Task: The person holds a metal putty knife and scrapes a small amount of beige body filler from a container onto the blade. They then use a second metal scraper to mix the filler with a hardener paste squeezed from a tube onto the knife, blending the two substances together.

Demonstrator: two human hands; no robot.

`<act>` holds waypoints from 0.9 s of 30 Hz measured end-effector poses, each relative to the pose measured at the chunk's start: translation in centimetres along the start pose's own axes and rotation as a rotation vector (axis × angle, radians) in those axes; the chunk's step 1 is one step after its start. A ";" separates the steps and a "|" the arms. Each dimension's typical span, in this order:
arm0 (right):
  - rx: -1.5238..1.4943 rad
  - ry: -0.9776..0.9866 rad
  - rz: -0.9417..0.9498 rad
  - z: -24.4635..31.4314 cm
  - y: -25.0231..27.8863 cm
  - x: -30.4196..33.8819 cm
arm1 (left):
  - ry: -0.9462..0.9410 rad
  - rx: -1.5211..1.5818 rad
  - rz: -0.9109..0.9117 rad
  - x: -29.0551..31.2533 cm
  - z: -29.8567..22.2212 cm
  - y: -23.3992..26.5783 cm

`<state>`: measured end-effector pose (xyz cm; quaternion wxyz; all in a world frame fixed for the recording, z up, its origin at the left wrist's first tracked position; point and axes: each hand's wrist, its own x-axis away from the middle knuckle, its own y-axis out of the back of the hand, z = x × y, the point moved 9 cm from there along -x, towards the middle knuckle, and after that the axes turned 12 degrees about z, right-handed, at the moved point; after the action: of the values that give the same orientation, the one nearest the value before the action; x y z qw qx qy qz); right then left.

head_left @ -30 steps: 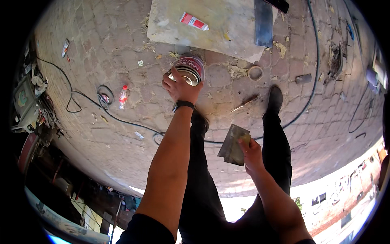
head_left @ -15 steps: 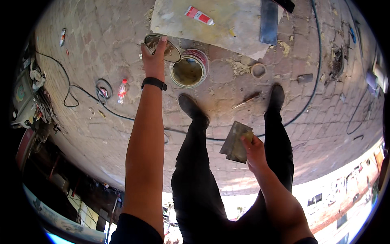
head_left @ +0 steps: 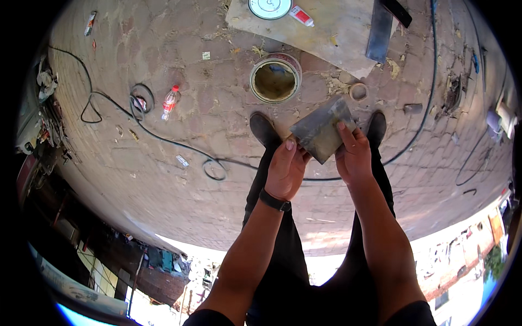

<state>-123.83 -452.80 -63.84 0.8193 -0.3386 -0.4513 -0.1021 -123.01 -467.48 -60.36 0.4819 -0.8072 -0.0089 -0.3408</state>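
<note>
Right hand: the right hand (head_left: 356, 155), right of the frame's middle, grips the plate, thumb pressed on its face, fingers behind.
Left hand: the left hand (head_left: 288, 169), near the middle, has its thumb by the plate's left corner, fingers curled; whether they grip it cannot be told.
Plate: the grey plate (head_left: 319, 130) is tilted between the hands, just right of centre, above the bricks.
Watch: a black watch (head_left: 275, 200) circles the left wrist.
Can: the can (head_left: 298, 76) stands upright and uncovered at upper centre, brownish inside.
Board: at the top, the board (head_left: 326, 46) bears a round lid (head_left: 270, 7), a red-and-white tube (head_left: 302, 16) just beside it, and a dark strip (head_left: 379, 41) at its right side.
Ring: a tan ring (head_left: 350, 91) lies right of the can.
Bottle: a red-capped bottle (head_left: 170, 103) is upper left, near a looped hose (head_left: 157, 140).
Shoes: two dark shoes (head_left: 264, 129) stand below the can and ring.
</note>
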 end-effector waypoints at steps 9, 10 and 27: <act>0.525 0.094 -0.207 0.2 -0.8 -4.4 | -0.265 -0.307 -0.614 6.7 -6.5 12.8; 0.667 0.135 -0.223 1.0 -1.5 -4.8 | -0.252 -0.494 -0.623 6.9 -8.1 14.3; 1.818 0.083 -0.106 -10.4 -5.5 -24.9 | -0.135 -1.671 0.014 -5.6 -7.6 17.4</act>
<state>-133.67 -467.07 -85.22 0.7802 0.4629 -0.3430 0.2436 -125.45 -480.97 -74.61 -0.2743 -0.9174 0.2228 -0.1834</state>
